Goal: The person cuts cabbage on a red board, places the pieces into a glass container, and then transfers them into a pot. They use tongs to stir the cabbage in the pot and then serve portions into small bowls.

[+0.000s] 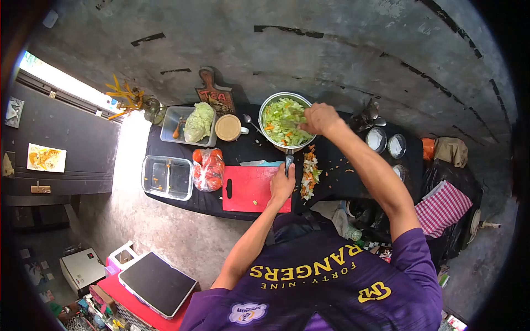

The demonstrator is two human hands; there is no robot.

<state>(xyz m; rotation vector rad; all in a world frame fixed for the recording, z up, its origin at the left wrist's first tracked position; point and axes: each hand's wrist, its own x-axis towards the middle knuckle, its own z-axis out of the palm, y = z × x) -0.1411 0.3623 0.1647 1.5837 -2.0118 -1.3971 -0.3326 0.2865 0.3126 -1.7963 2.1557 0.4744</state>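
A saucepan [265,133] full of chopped cabbage [284,113] with orange bits stands at the back of the dark-covered table. My left hand [282,186] is wrapped round its black handle [289,159]. Over the right rim, my right hand [322,118] is closed on a utensil whose end is in the cabbage; blur hides its kind. Below the pan lies a red cutting board [248,190], with a knife [259,163] along its far edge. Chopped vegetable pieces [310,176] lie in a strip right of the board.
To the left are a plastic container [174,132] with a cabbage [199,122], a bag of tomatoes [208,170], a lidded mug [228,128] and a divided clear container [167,191]. Small bowls [376,140] stand at right. A wooden TEA board [212,94] leans against the wall.
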